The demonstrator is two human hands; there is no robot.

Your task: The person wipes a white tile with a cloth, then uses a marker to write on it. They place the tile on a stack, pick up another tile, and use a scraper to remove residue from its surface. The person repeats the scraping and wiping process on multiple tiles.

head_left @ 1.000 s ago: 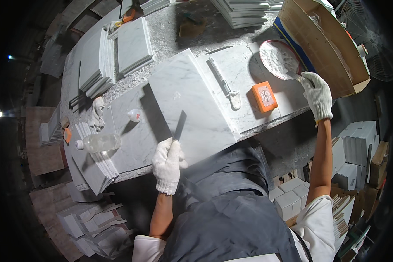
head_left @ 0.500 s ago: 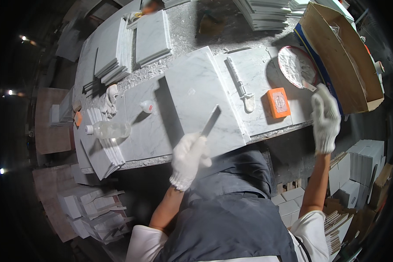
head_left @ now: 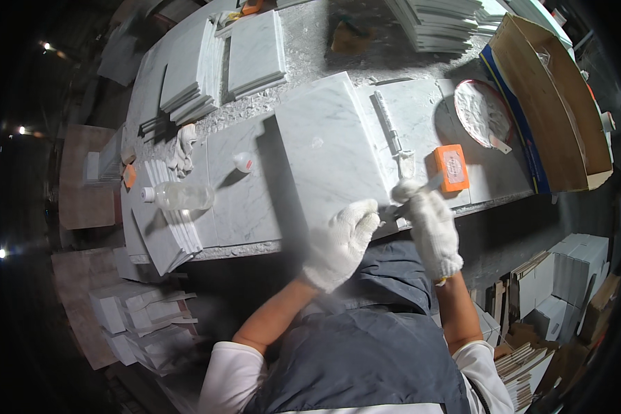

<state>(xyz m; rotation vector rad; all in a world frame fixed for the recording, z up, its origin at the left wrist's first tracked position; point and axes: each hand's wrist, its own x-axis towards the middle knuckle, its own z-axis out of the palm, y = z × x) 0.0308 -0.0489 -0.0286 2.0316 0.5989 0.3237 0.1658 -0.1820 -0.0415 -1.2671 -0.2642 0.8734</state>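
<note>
Both my hands wear white knitted gloves and meet at the near edge of a large marble tile (head_left: 328,148). My right hand (head_left: 433,231) is closed, with a flat metal blade (head_left: 432,183) sticking out above its fingers. My left hand (head_left: 341,245) is pinched at the tile's near right corner. A small dark piece shows between the hands, and what the left fingertips hold is hidden. Beyond the right hand stand an orange box (head_left: 452,168) and a white-smeared spatula (head_left: 406,164). A marker-like white tube (head_left: 388,123) lies just behind the spatula.
A round tub of white paste (head_left: 481,110) with a spatula handle (head_left: 500,144) sits near a long cardboard box (head_left: 548,103) at right. At left are a clear bottle (head_left: 184,196), a small white cap-like container (head_left: 243,162), a crumpled glove (head_left: 183,148) and stacked tiles (head_left: 190,69).
My right hand has come from beside the paste tub to meet the left. The blade that stood in my left hand now shows at the right one. My left hand has moved right.
</note>
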